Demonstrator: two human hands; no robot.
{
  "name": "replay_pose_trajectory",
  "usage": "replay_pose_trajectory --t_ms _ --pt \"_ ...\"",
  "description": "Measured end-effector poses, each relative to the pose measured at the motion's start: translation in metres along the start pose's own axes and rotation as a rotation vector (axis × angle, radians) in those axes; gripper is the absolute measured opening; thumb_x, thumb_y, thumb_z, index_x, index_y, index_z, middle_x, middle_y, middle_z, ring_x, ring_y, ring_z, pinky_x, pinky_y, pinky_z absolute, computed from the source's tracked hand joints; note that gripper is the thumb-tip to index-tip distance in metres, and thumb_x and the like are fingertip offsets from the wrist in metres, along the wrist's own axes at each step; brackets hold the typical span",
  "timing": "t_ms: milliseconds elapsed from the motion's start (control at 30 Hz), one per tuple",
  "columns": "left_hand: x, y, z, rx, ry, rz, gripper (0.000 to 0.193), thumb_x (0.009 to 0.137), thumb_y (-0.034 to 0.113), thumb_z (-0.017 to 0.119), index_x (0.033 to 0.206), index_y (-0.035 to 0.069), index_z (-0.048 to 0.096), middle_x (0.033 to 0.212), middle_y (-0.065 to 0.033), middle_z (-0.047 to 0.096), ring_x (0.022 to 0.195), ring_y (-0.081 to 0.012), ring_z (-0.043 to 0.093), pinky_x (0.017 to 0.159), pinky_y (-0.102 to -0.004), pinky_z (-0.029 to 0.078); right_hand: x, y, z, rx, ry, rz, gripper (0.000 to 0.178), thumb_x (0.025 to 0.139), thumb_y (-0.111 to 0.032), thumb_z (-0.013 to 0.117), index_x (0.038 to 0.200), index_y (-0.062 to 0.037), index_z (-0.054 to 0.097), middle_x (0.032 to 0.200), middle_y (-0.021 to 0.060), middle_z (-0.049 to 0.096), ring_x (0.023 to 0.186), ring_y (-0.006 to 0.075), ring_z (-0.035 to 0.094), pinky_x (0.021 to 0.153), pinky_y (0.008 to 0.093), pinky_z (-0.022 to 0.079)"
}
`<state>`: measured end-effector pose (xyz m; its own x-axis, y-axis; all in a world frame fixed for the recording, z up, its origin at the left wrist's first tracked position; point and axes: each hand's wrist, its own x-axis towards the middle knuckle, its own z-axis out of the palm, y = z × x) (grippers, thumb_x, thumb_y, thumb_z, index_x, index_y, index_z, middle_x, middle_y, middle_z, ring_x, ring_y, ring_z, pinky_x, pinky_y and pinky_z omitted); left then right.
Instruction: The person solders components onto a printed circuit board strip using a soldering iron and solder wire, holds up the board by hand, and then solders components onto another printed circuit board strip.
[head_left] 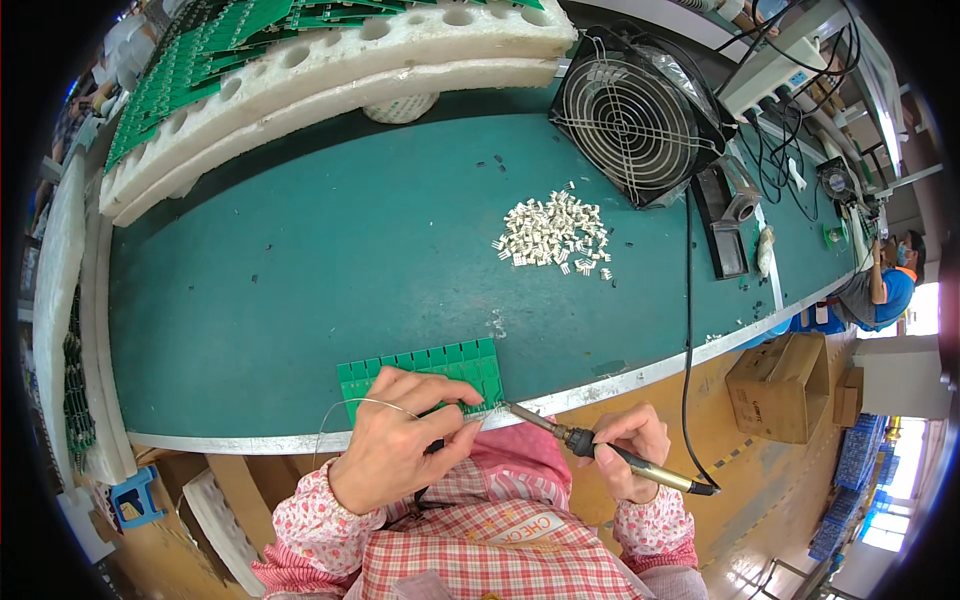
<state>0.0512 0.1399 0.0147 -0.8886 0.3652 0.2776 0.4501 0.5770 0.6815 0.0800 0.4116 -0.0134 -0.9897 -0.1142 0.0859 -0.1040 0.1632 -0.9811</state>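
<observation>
**Soldering at the near edge of the green bench**

The green bench top [300,250] fills most of the view, its pale near edge curving from lower left to right. Along its far edge lie two long white foam trays [330,70] loaded with green circuit boards [200,50]. At the far right corner stands a black fan [630,115] with a wire grille, and beside it, toward the right edge, a dark soldering-iron stand [728,215]. A heap of small white connectors [555,235] sits in the middle of the surface, right of centre.

At the near edge lies a green circuit board panel [425,368], partly over the pale rim. The left hand [395,440] rests on it, fingers curled and pinching a thin solder wire [350,408] that loops out to the left. The right hand [630,450], just off the near edge, is closed around the handle of a soldering iron [600,448], whose tip meets the panel's near right corner, and its black cable [687,300] runs up across the bench.
</observation>
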Motion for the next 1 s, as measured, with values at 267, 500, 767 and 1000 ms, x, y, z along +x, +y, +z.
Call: replay_pose_trajectory --t_ms 267,500,767,1000 --pt "0.000 -0.002 0.001 -0.010 0.016 0.005 0.023 0.070 0.008 0.075 0.060 0.007 0.054 0.095 0.0015 0.069 0.079 -0.0173 0.061 0.072 -0.0338 0.042 0.008 -0.015 0.002 0.065 -0.045 0.050 0.022 0.082 -0.017 0.068 0.087 -0.0004 0.054 0.068 0.0096 0.067 0.059 0.0133 0.066 0.053 0.0229 0.048" --pt "0.000 -0.002 0.001 0.011 0.021 0.014 0.024 0.069 0.008 0.075 0.060 0.008 0.054 0.095 0.0023 0.068 0.079 -0.0167 0.061 0.071 -0.0334 0.042 0.006 -0.009 0.000 -0.014 -0.068 -0.050 0.016 0.082 -0.013 0.067 0.086 -0.0013 0.055 0.066 0.0084 0.067 0.054 0.0126 0.064 0.051 0.0229 0.047" --pt "0.000 -0.002 -0.007 -0.117 0.011 -0.035 0.019 0.074 0.009 0.074 0.066 0.005 0.057 0.095 -0.0035 0.068 0.073 -0.0177 0.062 0.069 -0.0327 0.044 0.002 -0.023 0.001 0.105 0.073 0.028 0.020 0.083 -0.014 0.066 0.091 -0.0005 0.054 0.074 0.0111 0.062 0.059 0.0154 0.064 0.052 0.0247 0.048" --pt "-0.003 -0.003 -0.020 -0.128 0.039 -0.140 0.015 0.072 0.003 0.073 0.067 0.002 0.059 0.099 -0.0068 0.068 0.075 -0.0168 0.063 0.069 -0.0324 0.046 0.005 -0.011 0.005 0.070 0.066 -0.161 0.027 0.079 -0.004 0.073 0.095 0.0004 0.051 0.073 0.0114 0.061 0.055 0.0143 0.058 0.050 0.0248 0.045"
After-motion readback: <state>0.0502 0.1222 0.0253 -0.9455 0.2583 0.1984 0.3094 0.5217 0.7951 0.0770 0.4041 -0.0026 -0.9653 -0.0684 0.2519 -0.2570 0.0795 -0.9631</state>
